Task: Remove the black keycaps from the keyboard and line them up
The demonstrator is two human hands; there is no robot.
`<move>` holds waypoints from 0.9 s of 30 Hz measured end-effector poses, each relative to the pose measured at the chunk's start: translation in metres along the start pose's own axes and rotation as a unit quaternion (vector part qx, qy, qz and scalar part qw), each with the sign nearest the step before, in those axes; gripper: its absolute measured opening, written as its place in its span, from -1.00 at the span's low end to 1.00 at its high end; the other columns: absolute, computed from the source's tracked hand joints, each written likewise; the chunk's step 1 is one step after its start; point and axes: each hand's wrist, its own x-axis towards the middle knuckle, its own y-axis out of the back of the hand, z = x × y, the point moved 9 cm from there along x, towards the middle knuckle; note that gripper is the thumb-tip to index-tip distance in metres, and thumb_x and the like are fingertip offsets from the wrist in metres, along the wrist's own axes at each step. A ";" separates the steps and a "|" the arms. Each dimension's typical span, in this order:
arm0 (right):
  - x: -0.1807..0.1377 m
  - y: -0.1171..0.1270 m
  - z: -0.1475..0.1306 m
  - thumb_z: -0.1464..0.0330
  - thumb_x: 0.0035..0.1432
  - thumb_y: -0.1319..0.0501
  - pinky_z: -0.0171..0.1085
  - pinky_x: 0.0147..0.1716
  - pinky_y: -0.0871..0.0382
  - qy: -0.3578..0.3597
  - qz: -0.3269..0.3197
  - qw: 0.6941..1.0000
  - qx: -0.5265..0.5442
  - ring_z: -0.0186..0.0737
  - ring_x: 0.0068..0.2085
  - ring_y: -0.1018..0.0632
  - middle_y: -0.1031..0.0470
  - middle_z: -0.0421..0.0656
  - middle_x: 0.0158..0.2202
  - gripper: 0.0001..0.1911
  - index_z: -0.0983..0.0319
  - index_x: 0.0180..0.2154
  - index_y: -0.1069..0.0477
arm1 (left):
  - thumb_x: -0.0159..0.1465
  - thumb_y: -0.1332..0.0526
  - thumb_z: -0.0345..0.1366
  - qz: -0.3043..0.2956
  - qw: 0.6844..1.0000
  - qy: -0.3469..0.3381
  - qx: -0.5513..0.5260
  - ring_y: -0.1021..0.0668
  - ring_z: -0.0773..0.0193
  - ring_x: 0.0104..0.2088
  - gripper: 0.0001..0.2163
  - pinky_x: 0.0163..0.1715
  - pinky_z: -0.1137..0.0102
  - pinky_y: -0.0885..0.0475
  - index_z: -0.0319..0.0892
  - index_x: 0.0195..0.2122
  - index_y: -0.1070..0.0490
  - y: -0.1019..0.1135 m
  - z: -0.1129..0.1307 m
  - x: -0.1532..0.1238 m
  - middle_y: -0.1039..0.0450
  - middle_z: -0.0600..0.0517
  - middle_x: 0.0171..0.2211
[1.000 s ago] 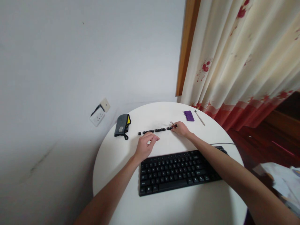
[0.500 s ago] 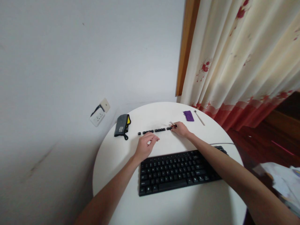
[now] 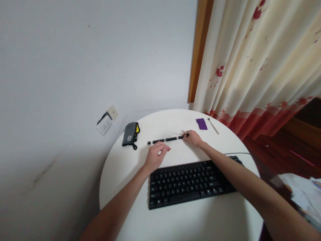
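Head view: right grip (image 3: 193, 138) pinched on thin metal tool (image 3: 185, 132) at the right end of the keycap row (image 3: 165, 139), far side of the worktop (image 3: 120, 167). Left grip (image 3: 154, 157) loosely curled, empty, just near of the row. Keyboard (image 3: 190, 182) nearer, with the right forearm crossing its right end. Grey-yellow pouch (image 3: 130, 134) left; purple cloth (image 3: 202, 124) and metal rod (image 3: 213, 126) far right. Key legends and pouch label unreadable.

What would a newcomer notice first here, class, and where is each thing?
A black keyboard lies at the near side of the round white table. Beyond it runs a row of loose black keycaps; the right hand pinches a thin metal tool at the row's right end, the left hand rests near its middle. A cream curtain with red flowers hangs at the right.
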 end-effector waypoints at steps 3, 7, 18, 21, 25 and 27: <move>-0.002 0.003 -0.003 0.34 -0.02 -0.35 -0.38 -0.40 -0.24 0.004 0.006 1.000 0.010 -0.25 -0.38 -0.52 -0.56 -0.17 -0.39 -0.75 0.22 -0.22 -0.54 | 0.36 -0.08 -0.27 -0.002 1.000 -0.003 -0.001 -0.51 0.23 -0.31 -0.73 -0.24 0.32 -0.40 -0.19 -0.39 -0.50 0.000 0.000 0.000 -0.49 -0.03 -0.41; -0.007 0.024 -0.009 0.34 0.00 -0.32 -0.36 -0.33 -0.28 0.016 0.035 0.999 0.032 -0.24 -0.37 -0.50 -0.56 -0.12 -0.36 -0.71 0.29 -0.18 -0.51 | 0.36 -0.08 -0.27 0.001 1.000 0.002 0.000 -0.51 0.24 -0.32 -0.73 -0.24 0.33 -0.40 -0.19 -0.40 -0.50 0.001 -0.001 0.000 -0.49 -0.02 -0.41; -0.107 0.122 -0.037 0.18 0.33 0.08 -0.22 -0.10 -0.32 0.098 0.134 0.954 0.248 -0.19 -0.15 -0.46 -0.47 -0.07 -0.17 -0.59 0.24 -0.11 -0.45 | 0.35 -0.10 -0.31 0.005 1.000 -0.001 -0.001 -0.51 0.24 -0.31 -0.76 -0.25 0.34 -0.40 -0.20 -0.41 -0.50 0.003 0.000 0.001 -0.49 -0.02 -0.41; -0.134 0.116 -0.036 0.21 0.33 0.03 -0.20 -0.07 -0.30 0.106 0.110 0.968 0.200 -0.18 -0.14 -0.45 -0.46 -0.09 -0.17 -0.65 0.20 -0.08 -0.44 | 0.35 -0.10 -0.31 0.003 1.000 -0.001 0.001 -0.51 0.24 -0.31 -0.76 -0.25 0.35 -0.40 -0.19 -0.41 -0.50 0.002 0.001 0.001 -0.49 -0.01 -0.41; -0.150 0.097 -0.021 0.24 0.27 -0.08 -0.24 -0.19 -0.35 0.091 0.059 0.975 0.195 -0.19 -0.23 -0.48 -0.49 -0.12 -0.24 -0.75 0.21 -0.16 -0.45 | 0.35 -0.10 -0.29 -0.001 1.000 -0.004 0.005 -0.51 0.25 -0.33 -0.75 -0.27 0.35 -0.40 -0.19 -0.42 -0.50 -0.001 0.004 0.002 -0.49 -0.01 -0.42; -0.154 0.093 -0.017 0.25 0.25 -0.12 -0.25 -0.21 -0.35 0.094 0.053 0.974 0.201 -0.20 -0.26 -0.49 -0.50 -0.14 -0.29 -0.79 0.21 -0.22 -0.45 | 0.35 -0.10 -0.27 -0.003 1.000 -0.004 0.005 -0.51 0.25 -0.34 -0.74 -0.27 0.35 -0.40 -0.19 -0.42 -0.50 -0.003 0.006 0.002 -0.50 -0.02 -0.42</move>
